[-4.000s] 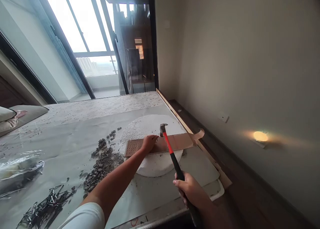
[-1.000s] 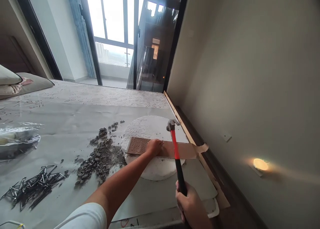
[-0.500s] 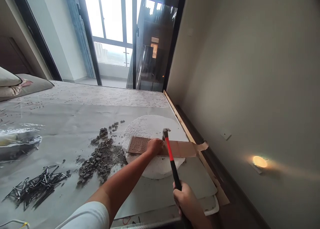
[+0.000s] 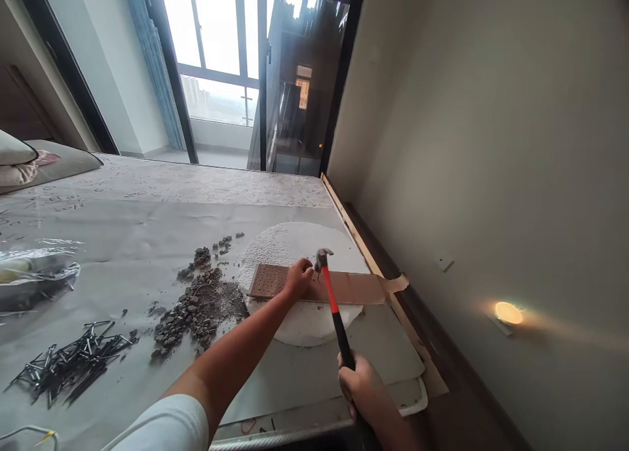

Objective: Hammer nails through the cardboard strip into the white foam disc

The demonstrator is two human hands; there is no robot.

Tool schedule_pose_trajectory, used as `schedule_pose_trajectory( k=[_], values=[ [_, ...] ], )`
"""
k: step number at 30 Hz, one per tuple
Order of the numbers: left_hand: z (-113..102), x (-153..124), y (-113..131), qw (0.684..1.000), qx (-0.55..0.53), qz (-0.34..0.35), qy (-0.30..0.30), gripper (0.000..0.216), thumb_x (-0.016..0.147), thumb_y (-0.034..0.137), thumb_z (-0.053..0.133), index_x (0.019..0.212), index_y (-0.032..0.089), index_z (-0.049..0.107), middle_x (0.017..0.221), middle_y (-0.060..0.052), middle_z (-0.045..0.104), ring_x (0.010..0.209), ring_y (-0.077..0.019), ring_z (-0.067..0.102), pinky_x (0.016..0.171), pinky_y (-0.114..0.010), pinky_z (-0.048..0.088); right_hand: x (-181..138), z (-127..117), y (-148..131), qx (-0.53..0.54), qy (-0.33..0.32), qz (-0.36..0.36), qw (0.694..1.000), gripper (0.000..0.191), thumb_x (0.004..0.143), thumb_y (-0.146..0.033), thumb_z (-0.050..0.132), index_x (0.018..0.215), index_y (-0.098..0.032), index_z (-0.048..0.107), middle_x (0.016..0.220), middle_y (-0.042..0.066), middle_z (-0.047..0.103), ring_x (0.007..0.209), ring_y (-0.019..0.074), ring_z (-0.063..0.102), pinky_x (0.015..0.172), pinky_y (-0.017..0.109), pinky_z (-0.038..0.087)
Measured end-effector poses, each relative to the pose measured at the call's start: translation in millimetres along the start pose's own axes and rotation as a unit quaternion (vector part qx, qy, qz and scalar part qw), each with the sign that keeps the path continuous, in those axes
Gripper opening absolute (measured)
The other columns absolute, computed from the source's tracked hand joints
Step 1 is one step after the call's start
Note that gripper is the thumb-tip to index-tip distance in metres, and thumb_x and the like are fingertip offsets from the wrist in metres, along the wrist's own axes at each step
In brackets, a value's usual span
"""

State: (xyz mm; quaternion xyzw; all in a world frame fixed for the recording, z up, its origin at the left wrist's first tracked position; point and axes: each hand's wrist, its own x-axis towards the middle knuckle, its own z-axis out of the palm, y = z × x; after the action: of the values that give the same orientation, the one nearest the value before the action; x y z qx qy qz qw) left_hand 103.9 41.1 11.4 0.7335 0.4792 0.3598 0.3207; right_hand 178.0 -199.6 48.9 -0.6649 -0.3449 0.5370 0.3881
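Note:
A brown strip of board (image 4: 348, 287), dotted with nail heads on its left part, lies across a round white foam disc (image 4: 289, 244). My left hand (image 4: 297, 278) rests on the strip, fingers pinched at a spot just under the hammer head, probably on a nail too small to see clearly. My right hand (image 4: 366, 392) grips the lower end of a hammer (image 4: 333, 307) with a red and black handle. Its steel head sits just above the strip, beside my left fingertips.
A heap of dark gravel (image 4: 194, 303) lies left of the disc. Loose black nails (image 4: 63, 366) are piled at the near left, with a clear plastic bag (image 4: 29, 274) behind them. The covered surface ends at a wooden edge (image 4: 354, 231) by the wall; a floor lamp (image 4: 508, 313) glows at the right.
The hammer head has gone up and come down again onto the spot by my left fingers. My left hand has stayed on the strip. The view has shifted slightly.

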Motion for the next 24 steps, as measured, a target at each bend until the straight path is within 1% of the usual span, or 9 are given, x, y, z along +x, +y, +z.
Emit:
schedule_pose_trajectory(
  k=[3,7,10,12,15,17,19,22,24],
  values=[
    [-0.7,0.9,-0.8,1.000,-0.028,-0.005,0.010,0.020,0.068,0.014,0.042,0.079,0.015,0.058,0.075,-0.002,0.061,0.072,-0.0142,0.054,0.067,-0.025,0.041,7.4,1.8,8.1,-0.004,-0.007,0.011,1.000,0.010,0.064,-0.019,0.038,0.074,-0.021,0.036,0.033,-0.013,0.027,0.025,0.0077,0.026,0.027,0.019,0.022],
    [-6.2,-0.2,6.2,0.998,-0.062,0.004,-0.006,0.020,0.067,0.014,0.041,0.080,0.016,0.056,0.066,0.001,0.055,0.064,-0.0125,0.050,0.062,-0.024,0.040,-1.4,1.7,2.4,0.000,0.028,-0.020,0.999,0.011,0.066,-0.021,0.038,0.077,-0.021,0.038,0.035,-0.013,0.027,0.025,0.0072,0.029,0.028,0.018,0.024],
    [-19.5,-4.6,16.5,0.995,-0.097,0.001,0.020,0.019,0.066,0.015,0.040,0.078,0.017,0.054,0.066,0.001,0.053,0.062,-0.0116,0.047,0.060,-0.023,0.038,-11.9,1.0,-6.3,0.016,0.030,-0.054,0.998,0.011,0.067,-0.022,0.039,0.078,-0.021,0.038,0.036,-0.013,0.026,0.026,0.0070,0.030,0.029,0.018,0.024],
    [-32.0,-13.6,22.1,0.991,-0.125,0.011,0.041,0.019,0.065,0.016,0.039,0.078,0.018,0.053,0.067,0.001,0.053,0.062,-0.0112,0.046,0.059,-0.022,0.038,-14.5,1.7,-8.4,0.033,0.021,-0.063,0.997,0.013,0.067,-0.023,0.041,0.079,-0.021,0.038,0.037,-0.014,0.028,0.026,0.0069,0.030,0.030,0.018,0.025],
    [-50.9,-43.6,24.9,0.985,-0.163,0.027,0.055,0.018,0.065,0.018,0.038,0.076,0.018,0.052,0.068,0.000,0.053,0.062,-0.0112,0.046,0.059,-0.022,0.038,-10.3,5.2,-4.4,0.063,-0.006,-0.038,0.997,0.015,0.063,-0.024,0.040,0.077,-0.022,0.037,0.036,-0.013,0.029,0.026,0.0072,0.028,0.028,0.018,0.023],
    [-60.8,-74.0,23.8,0.979,-0.194,0.023,0.053,0.017,0.064,0.018,0.038,0.074,0.018,0.052,0.067,0.000,0.052,0.061,-0.0112,0.046,0.058,-0.022,0.039,-5.4,8.0,-0.2,0.076,-0.033,-0.005,0.997,0.015,0.059,-0.026,0.039,0.073,-0.022,0.035,0.034,-0.013,0.027,0.025,0.0075,0.026,0.027,0.018,0.022],
    [-68.1,-107.4,21.9,0.972,-0.226,0.003,0.062,0.016,0.064,0.019,0.038,0.072,0.018,0.052,0.062,0.001,0.051,0.058,-0.0113,0.045,0.056,-0.022,0.039,-2.7,10.0,2.8,0.083,-0.051,0.011,0.995,0.016,0.057,-0.027,0.039,0.071,-0.023,0.033,0.033,-0.014,0.026,0.025,0.0075,0.024,0.026,0.018,0.022],
    [-77.2,-148.8,18.7,0.970,-0.232,-0.033,0.066,0.018,0.065,0.022,0.040,0.073,0.018,0.055,0.061,0.000,0.051,0.058,-0.0123,0.048,0.057,-0.023,0.041,-5.2,11.5,4.9,0.083,-0.053,-0.015,0.995,0.014,0.059,-0.027,0.039,0.072,-0.023,0.034,0.035,-0.013,0.027,0.027,0.0077,0.024,0.028,0.018,0.022],
    [-85.1,-165.1,16.1,0.972,-0.217,-0.047,0.073,0.018,0.066,0.025,0.040,0.073,0.018,0.056,0.061,0.000,0.052,0.060,-0.0134,0.050,0.058,-0.024,0.042,-9.3,12.8,5.8,0.052,-0.042,-0.038,0.997,0.012,0.062,-0.026,0.038,0.073,-0.023,0.036,0.035,-0.013,0.027,0.027,0.0082,0.024,0.029,0.019,0.021]
  ],
)
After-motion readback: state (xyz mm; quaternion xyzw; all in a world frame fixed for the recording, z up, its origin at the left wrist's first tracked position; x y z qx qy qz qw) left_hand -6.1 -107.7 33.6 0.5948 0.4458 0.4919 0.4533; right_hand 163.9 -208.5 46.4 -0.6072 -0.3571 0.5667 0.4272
